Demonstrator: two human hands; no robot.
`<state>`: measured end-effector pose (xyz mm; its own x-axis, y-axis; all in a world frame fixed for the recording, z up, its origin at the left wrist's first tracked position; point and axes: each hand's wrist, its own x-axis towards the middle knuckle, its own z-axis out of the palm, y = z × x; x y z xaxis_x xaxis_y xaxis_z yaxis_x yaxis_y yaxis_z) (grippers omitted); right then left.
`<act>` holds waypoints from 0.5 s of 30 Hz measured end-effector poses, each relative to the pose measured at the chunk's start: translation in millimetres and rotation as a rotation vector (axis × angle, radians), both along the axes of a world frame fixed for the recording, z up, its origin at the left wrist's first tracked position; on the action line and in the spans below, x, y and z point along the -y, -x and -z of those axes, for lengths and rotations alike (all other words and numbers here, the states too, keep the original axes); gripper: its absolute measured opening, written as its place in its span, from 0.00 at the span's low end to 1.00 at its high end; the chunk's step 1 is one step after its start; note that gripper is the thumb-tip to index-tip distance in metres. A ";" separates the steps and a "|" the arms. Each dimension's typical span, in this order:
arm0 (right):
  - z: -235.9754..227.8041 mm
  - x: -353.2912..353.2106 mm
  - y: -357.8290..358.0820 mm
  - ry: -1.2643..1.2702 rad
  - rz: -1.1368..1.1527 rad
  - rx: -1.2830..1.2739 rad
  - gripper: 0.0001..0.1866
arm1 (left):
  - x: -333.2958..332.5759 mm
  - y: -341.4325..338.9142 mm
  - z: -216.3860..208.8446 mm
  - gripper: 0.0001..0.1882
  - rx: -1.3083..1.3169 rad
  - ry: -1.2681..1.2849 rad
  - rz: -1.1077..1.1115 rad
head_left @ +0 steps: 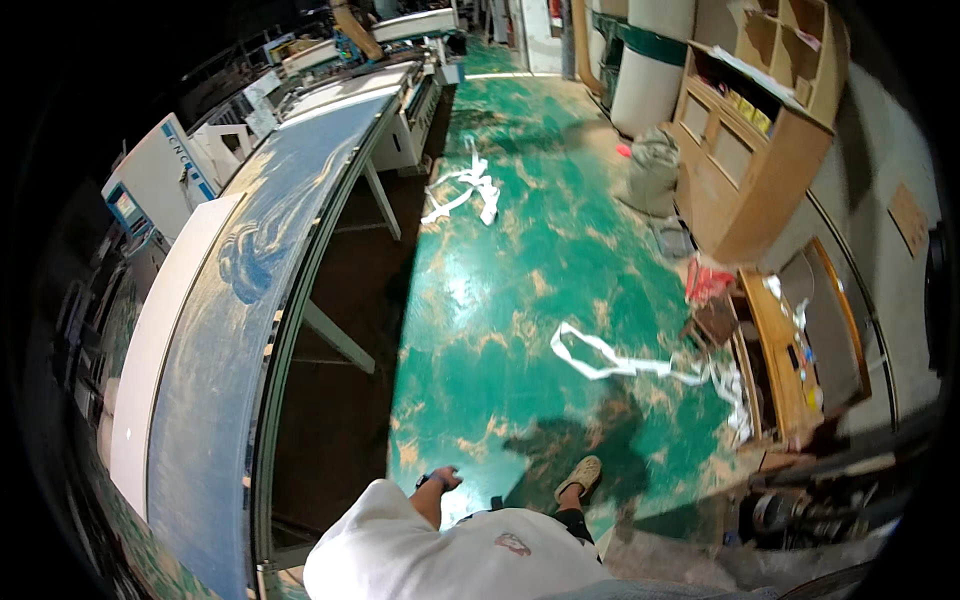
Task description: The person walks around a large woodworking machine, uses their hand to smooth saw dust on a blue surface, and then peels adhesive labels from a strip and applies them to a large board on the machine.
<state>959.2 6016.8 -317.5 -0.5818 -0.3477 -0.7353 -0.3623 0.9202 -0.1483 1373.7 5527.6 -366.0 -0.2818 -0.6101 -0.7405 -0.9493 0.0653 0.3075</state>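
Note:
My left hand (448, 479) hangs low in front of my white sleeve, a dark band around its wrist. Small in the picture, it looks loosely open, and I see nothing in it. Green floor (480, 380) strewn with sawdust lies below it. Nearest on the left is a long machine bed (215, 370) with a dusty blue-grey top; the hand does not touch it. My right hand is out of sight. One of my feet shows in a beige clog (579, 478).
White strips (600, 368) lie loosely on the floor, with another tangle (480, 190) farther off. A pale panel (180, 350) lies along the bed's left edge. At right stand a wooden cabinet (715, 150), a full sack (652, 170) and a low wooden desk (775, 350).

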 end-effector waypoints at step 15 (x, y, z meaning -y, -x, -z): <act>-15.0 524.2 426.7 0.105 -0.370 -0.124 0.17 | 167.0 215.3 -113.2 0.31 -0.446 0.256 -0.476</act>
